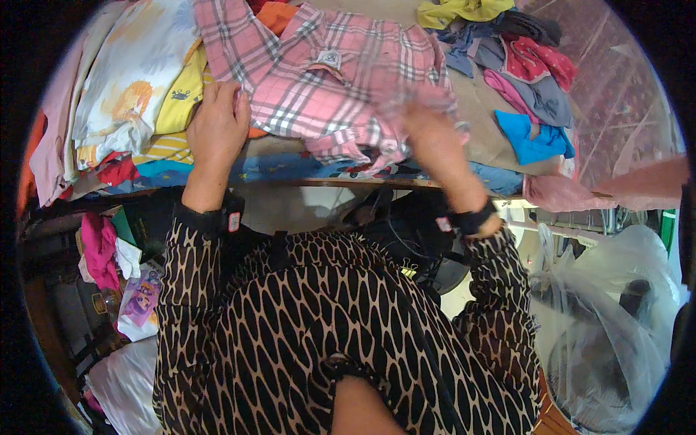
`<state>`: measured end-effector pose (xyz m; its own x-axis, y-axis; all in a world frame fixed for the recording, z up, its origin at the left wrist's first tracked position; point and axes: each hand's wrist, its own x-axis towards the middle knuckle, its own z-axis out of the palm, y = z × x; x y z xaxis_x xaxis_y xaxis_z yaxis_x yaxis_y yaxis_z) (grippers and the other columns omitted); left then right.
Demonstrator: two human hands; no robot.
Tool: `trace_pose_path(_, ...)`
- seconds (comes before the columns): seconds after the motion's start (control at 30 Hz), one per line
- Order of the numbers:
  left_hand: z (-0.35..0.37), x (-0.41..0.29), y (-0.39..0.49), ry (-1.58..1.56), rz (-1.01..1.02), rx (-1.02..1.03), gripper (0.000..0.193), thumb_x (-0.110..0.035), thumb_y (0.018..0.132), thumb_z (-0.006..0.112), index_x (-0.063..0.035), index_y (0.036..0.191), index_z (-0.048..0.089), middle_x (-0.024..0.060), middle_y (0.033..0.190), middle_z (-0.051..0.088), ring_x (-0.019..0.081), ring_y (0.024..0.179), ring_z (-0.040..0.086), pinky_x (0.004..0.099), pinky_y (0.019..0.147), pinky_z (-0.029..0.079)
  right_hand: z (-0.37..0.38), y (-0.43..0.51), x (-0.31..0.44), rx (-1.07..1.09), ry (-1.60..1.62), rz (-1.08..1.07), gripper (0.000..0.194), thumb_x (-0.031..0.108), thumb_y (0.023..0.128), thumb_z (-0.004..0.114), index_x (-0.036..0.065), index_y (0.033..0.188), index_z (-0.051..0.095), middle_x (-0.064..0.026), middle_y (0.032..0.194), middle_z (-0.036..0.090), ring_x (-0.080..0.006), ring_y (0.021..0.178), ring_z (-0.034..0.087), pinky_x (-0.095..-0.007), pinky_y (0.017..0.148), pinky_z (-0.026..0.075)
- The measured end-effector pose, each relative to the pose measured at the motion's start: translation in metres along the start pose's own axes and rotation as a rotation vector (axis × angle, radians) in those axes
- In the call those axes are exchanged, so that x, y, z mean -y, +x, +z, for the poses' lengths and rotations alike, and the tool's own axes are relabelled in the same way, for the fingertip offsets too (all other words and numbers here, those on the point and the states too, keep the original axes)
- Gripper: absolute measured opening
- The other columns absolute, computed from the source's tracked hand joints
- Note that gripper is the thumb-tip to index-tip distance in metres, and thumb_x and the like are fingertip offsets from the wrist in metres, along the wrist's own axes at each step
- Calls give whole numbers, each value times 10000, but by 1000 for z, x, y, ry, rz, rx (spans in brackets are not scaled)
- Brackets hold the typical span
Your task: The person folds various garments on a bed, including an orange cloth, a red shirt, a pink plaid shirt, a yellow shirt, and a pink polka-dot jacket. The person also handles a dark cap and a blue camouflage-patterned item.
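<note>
A pink plaid shirt [326, 103] with a small badge lies spread across the padded table before me. My left hand [218, 117] rests at the shirt's left edge, beside yellow garments; whether its fingers grip the cloth cannot be told. Over the right part of the shirt, my right hand [429, 130] is blurred, with bunched plaid cloth at its fingers; its grip is unclear. Just left of my left hand lie a yellow garment with a crab print [179, 97] and a white garment with a lion print [136, 70].
Small clothes, among them a blue piece [533, 136] and a red dotted piece [538, 62], lie at the right. The table's front edge [326, 182] runs before my body. A clear plastic bag [609, 326] stands low at the right. A magenta cloth [99, 250] hangs at the lower left.
</note>
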<state>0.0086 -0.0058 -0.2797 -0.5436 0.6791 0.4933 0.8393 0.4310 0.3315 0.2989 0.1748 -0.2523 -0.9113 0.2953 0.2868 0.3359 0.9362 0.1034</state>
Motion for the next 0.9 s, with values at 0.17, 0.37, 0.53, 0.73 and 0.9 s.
trace_pose_path(0.17,-1,0,0,-29,-24,22,224,-277,885,586,-140,1058,620,88,1046,604,360,887,629,472,741,510,33,-21,9,-111,-5,32,428,93,788,566,99,1216,571,-69,1244,594,-251,1164,559,-408,921,437)
trace_pose_path(0.37,-7,2,4,-199,-89,-3,279,-224,861,609,-65,1090,593,155,1100,567,367,987,594,449,829,492,14,-33,-12,-85,34,195,446,149,750,618,131,1195,586,-70,1229,592,-261,1149,562,-421,926,435)
trace_pose_path(0.53,-5,-1,18,-115,150,-276,469,-177,820,643,9,1233,522,253,1318,455,423,1203,464,464,1017,388,17,-43,-19,-167,116,335,476,185,736,637,123,1205,590,-81,1277,557,-277,1178,537,-455,959,401)
trace_pose_path(0.73,13,7,78,-269,-124,-68,586,-286,839,640,84,1264,480,307,1352,441,429,1258,442,433,1057,361,38,-42,-17,-225,133,431,423,180,736,624,127,1155,629,-80,1253,579,-283,1156,550,-443,973,380)
trace_pose_path(0.9,35,26,132,-447,-458,-102,680,-330,802,691,111,1272,474,291,1312,506,397,1245,479,413,1049,376,41,-40,-14,-281,135,464,397,181,732,611,133,1126,639,-77,1226,593,-280,1148,555,-452,934,414)
